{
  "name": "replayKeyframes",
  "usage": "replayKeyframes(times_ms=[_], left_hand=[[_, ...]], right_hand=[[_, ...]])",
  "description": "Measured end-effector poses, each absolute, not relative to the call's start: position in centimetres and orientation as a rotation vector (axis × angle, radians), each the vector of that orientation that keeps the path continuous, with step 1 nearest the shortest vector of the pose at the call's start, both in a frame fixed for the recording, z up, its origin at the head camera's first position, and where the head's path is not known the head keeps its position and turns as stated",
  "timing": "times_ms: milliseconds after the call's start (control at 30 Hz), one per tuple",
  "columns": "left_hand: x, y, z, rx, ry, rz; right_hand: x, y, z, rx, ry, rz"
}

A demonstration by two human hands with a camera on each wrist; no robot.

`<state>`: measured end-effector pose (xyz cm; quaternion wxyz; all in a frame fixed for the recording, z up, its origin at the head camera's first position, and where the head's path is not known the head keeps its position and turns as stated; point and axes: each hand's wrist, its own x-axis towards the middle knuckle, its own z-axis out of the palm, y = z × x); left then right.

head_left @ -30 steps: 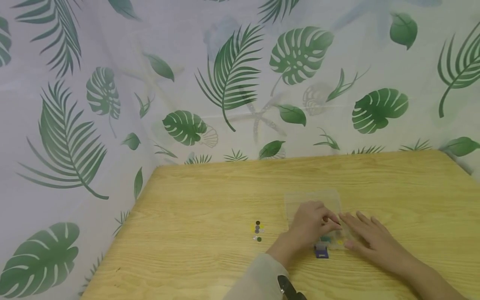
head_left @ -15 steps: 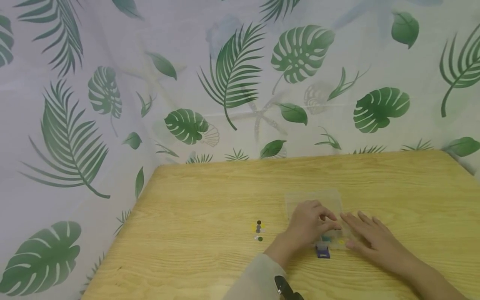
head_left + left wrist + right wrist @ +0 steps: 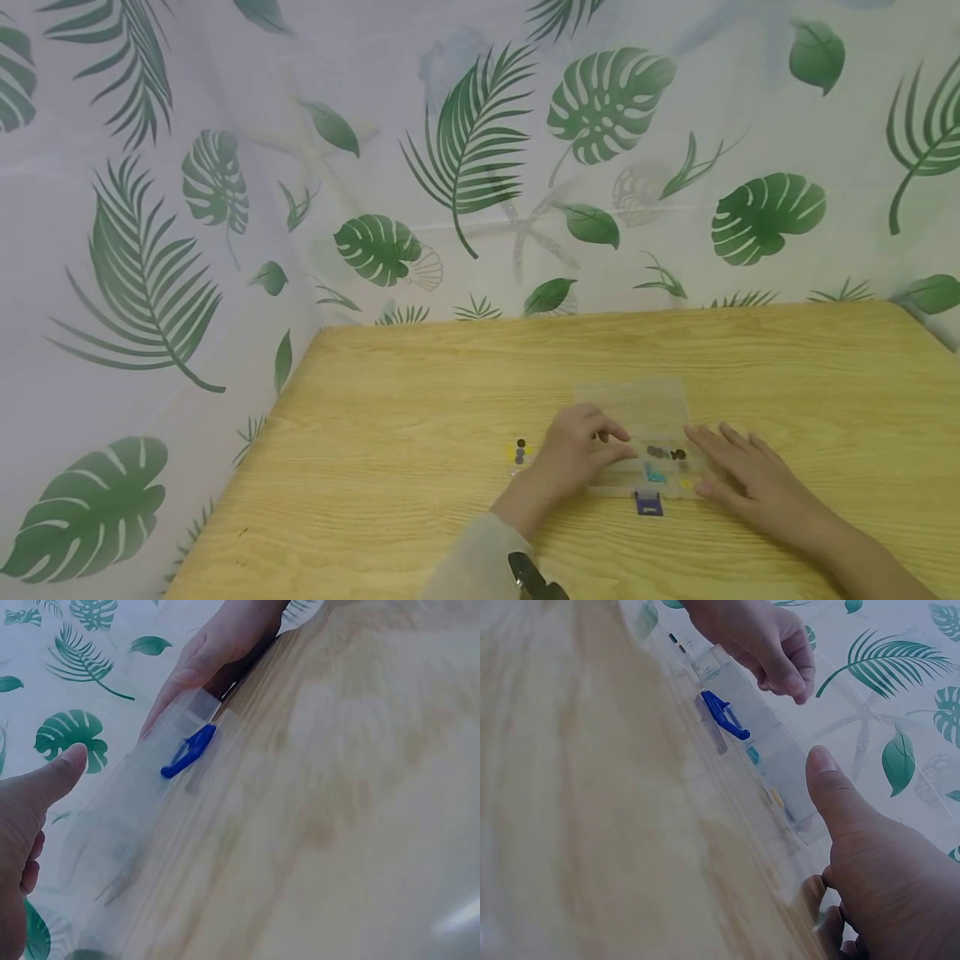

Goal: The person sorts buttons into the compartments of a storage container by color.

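Note:
A clear plastic compartment box (image 3: 611, 490) lies on the table, its lid tipped back and a blue latch (image 3: 648, 504) at its front. Dark and grey button-like discs (image 3: 657, 452) sit in a rear compartment, with teal pieces (image 3: 655, 474) and yellow pieces (image 3: 687, 483) in front of them. My left hand (image 3: 573, 450) hovers at the box's left side, fingers loosely bent, with nothing visible between thumb and fingertips. Straight-fingered, my right hand (image 3: 750, 479) rests along the right edge of the box. From the right wrist, the left hand (image 3: 769, 656) appears above the box.
Left of the box, a small group of loose discs (image 3: 521, 450) in dark, grey, yellow and white lies on the wood-grain table (image 3: 397, 467), partly behind my left hand. A leaf-printed cloth (image 3: 480, 167) hangs behind the table.
My left hand has moved left from above the right compartments, uncovering the dark and grey discs inside, and no longer pinches a small dark piece. The right hand stays at the box's right edge.

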<state>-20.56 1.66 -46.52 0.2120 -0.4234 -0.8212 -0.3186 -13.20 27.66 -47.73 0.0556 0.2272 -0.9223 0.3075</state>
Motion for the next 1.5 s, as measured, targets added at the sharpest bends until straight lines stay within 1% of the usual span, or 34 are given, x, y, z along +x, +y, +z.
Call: replayKeyframes(times_ms=[200,467,733,933,1167,1500], left_hand=[[-20.5,-0.8,-45.7,-1.095,-2.386,-0.975],[-21.1,-4.9,-45.5,-1.017,-2.41,-1.036],[-21.1,-8.5,-45.3,-0.837,-2.611,-1.228],[-21.3,-10.7,-45.5,-0.734,-2.652,-1.244],[-21.5,-12.1,-46.0,-0.709,-2.708,-1.252],[-21.8,-12.5,-47.0,-0.728,-2.869,-1.254]], right_hand=[[-13.1,27.7,-47.4,0.684,-2.802,0.931],[-13.2,27.5,-46.8,0.694,-2.804,0.97],[-13.2,27.6,-46.5,0.691,-2.807,0.985],[-13.2,27.6,-46.3,0.691,-2.812,0.989],[-13.2,27.5,-46.5,0.705,-2.792,0.983],[-13.2,27.5,-46.9,0.691,-2.807,0.988]])
